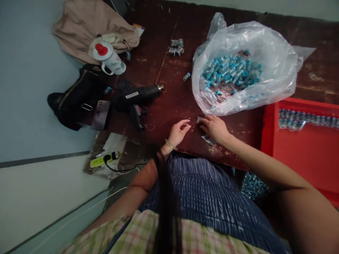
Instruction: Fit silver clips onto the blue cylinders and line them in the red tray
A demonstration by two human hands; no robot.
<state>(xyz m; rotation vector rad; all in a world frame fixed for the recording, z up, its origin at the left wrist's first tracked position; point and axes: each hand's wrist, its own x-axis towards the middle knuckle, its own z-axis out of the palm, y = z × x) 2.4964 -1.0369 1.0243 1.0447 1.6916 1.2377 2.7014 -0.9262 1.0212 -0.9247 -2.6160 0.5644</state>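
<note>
My right hand [215, 127] rests on the dark red table [169, 106] near its front edge, fingers closed over a few small clear tubes with blue ends [199, 120]. More of these pieces [209, 140] lie under its wrist. My left hand [179, 131], with a bracelet on the wrist, hovers just to the left, fingers curled and apart, holding nothing I can see. A clear plastic bag [246, 67] full of the same blue-capped pieces lies just beyond my hands.
A red tray [304, 151] with a row of the pieces stands at the right. A black heat gun [137, 96], a phone [101, 114], a black bag [76, 98], a mug [108, 56] and a beige cloth bag [90, 24] lie at the left. A power strip [104, 159] sits below.
</note>
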